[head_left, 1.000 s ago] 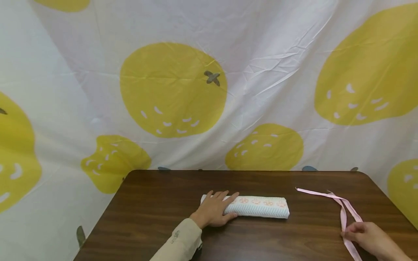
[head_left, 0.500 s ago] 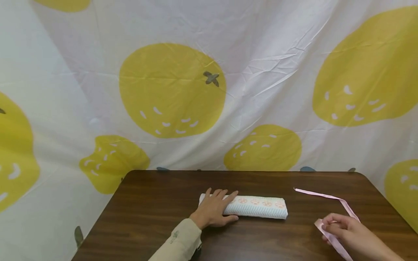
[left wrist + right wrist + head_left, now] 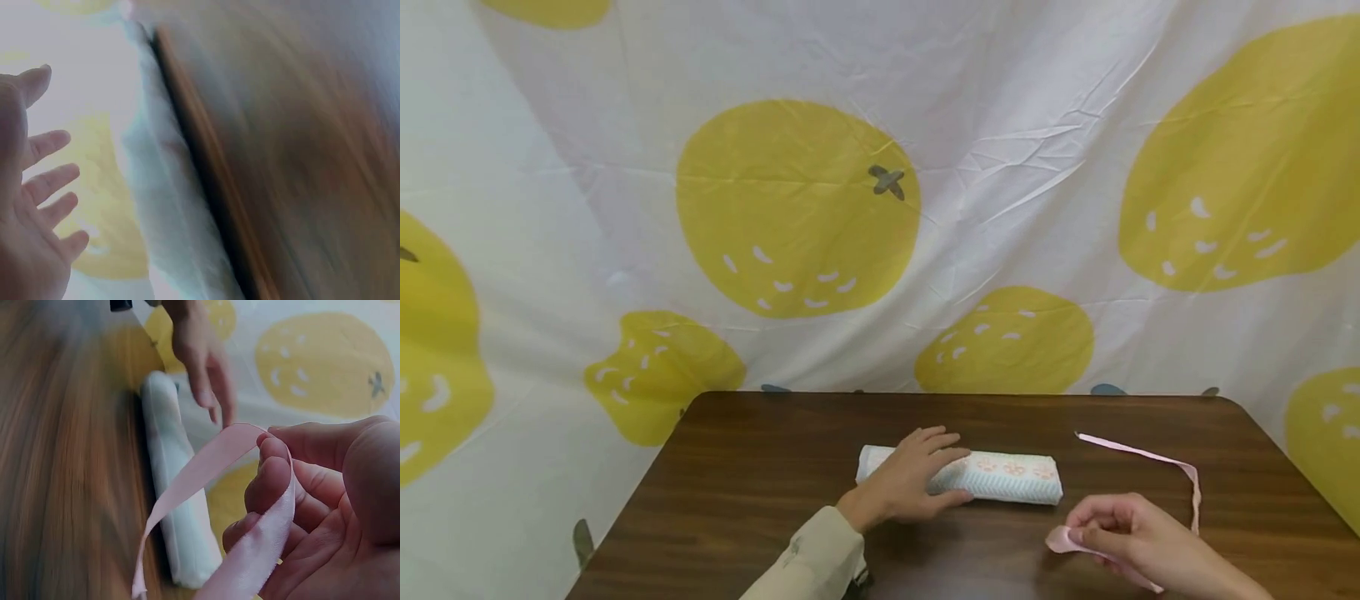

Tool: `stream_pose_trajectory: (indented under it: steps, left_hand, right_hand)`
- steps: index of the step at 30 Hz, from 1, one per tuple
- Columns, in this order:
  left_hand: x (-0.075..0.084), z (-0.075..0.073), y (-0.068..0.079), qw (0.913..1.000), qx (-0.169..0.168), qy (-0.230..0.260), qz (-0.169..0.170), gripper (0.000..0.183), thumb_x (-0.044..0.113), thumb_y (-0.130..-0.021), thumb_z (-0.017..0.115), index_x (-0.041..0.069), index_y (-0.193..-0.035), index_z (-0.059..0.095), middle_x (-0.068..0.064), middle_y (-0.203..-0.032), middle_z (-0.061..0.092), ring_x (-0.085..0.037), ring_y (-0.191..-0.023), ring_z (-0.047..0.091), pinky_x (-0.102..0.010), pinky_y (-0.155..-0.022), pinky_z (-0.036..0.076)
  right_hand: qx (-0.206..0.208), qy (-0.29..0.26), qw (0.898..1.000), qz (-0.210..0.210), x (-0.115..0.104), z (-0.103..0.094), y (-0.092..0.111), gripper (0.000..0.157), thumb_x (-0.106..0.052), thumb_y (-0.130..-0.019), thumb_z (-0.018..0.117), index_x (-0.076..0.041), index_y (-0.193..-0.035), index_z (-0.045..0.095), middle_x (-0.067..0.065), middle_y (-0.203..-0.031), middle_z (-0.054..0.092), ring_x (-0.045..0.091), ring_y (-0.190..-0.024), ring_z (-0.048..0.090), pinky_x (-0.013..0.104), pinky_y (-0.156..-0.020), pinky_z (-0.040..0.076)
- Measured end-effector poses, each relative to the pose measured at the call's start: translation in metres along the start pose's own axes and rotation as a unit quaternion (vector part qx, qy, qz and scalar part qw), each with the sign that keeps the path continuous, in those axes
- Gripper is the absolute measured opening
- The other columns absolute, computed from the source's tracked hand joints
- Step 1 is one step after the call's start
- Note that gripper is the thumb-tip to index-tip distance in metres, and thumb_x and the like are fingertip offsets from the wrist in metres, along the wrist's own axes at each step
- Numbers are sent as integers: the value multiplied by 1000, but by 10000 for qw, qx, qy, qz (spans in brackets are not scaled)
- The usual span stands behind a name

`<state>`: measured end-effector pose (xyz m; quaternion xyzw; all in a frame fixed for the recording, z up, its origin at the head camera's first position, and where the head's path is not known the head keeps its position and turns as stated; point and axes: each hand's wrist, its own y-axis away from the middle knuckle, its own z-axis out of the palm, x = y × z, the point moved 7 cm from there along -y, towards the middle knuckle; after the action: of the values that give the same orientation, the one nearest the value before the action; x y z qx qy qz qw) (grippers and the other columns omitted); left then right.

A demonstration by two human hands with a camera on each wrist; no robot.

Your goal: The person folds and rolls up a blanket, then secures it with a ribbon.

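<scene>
A rolled white towel [image 3: 1011, 483] with a blue zigzag and orange flower pattern lies across the table. My left hand [image 3: 910, 479] hovers over its left part with fingers spread; in the right wrist view this hand [image 3: 199, 359] appears apart from the roll. Seen from the left wrist, the fingers [image 3: 53, 181] are relaxed and hold nothing. My right hand [image 3: 1138, 537] pinches a pink ribbon [image 3: 250, 562] between thumb and fingertips, just in front of the towel's right end. One stretch of the ribbon [image 3: 1138, 452] trails back over the table, and another part hangs below the hand.
The brown wood-grain table [image 3: 760, 483] ends at a far edge with rounded corners. Behind it hangs a white cloth [image 3: 625, 208] printed with large yellow fruit.
My right hand has carried the pinched ribbon leftward, towards the towel, dragging its trailing stretch along. My left hand, earlier resting on the towel, has lifted and shifted slightly right.
</scene>
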<state>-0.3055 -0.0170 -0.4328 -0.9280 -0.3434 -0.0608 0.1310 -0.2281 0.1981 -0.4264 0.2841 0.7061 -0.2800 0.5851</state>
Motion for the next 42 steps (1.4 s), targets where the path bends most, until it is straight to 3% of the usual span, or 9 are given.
stream_pose_trajectory:
  steps: [5,11,14,18,21,26,33,39,42]
  left_hand:
    - [34,-9,1,9808,56,1851,607,39,42,-94,51,17,-122,60,5,-125,59,-3,-119,48,-24,-99,39]
    - [63,-9,7,9146,-778,3910,677,27,25,-94,55,10,-115,64,8,-112,65,4,-105,56,-20,-91,44]
    - [69,-7,11,8839,-1102,4513,538,20,18,-93,58,6,-107,66,4,-103,68,4,-96,59,-21,-87,48]
    - [72,-5,16,8570,-1201,4962,698,14,10,-93,56,-1,-96,64,-14,-91,69,3,-86,61,-25,-80,52]
    - [70,-4,22,8387,-1231,5266,647,15,7,-93,54,-6,-92,62,-23,-82,67,-2,-78,64,-31,-75,54]
    - [58,-7,35,8363,-1082,5371,222,17,11,-92,57,-5,-90,61,-27,-71,61,-6,-63,64,-32,-60,53]
    - [36,-21,58,8153,-801,5733,-150,22,11,-91,59,-11,-92,59,-34,-76,56,-7,-64,61,-30,-58,54]
    - [9,-30,79,8324,-646,5479,-515,22,17,-89,62,-5,-89,62,-4,-69,59,-6,-60,57,-28,-51,51]
    - [-2,-34,87,8383,-618,5382,-619,22,18,-89,63,-4,-88,62,-4,-66,58,-9,-59,56,-33,-50,50]
  right_hand:
    - [-153,365,9989,-259,-14,19,-15,14,-4,-95,48,0,-100,61,19,-62,45,-2,-50,43,20,-33,29]
    - [-341,411,9981,-309,-26,39,-34,17,-10,-96,48,-4,-102,63,21,-63,45,-1,-49,43,23,-34,31]
    - [-320,401,9982,-315,-31,45,-40,17,-11,-96,49,-5,-101,64,16,-64,50,-1,-50,45,21,-37,35]
    - [-275,436,9982,-312,-35,51,-44,17,-12,-96,50,-6,-100,65,6,-68,57,-1,-53,48,21,-40,40]
    - [-306,462,9978,-352,-36,53,-45,16,-12,-95,50,-6,-100,65,14,-66,56,-1,-51,47,20,-37,37]
    - [-466,339,9979,-302,-32,51,-41,15,-10,-95,50,-5,-98,64,26,-69,52,-1,-50,46,20,-34,33]
    - [-518,253,9980,-249,-26,34,-27,14,-6,-95,49,-3,-97,63,28,-69,50,-2,-50,43,18,-34,31]
    - [-814,150,9949,-575,-23,14,-8,19,5,-94,42,1,-96,60,23,-68,49,24,-49,36,29,-37,36]
    - [-1018,200,9925,-642,-20,6,0,21,8,-94,40,1,-95,59,20,-69,49,31,-52,36,29,-38,38]
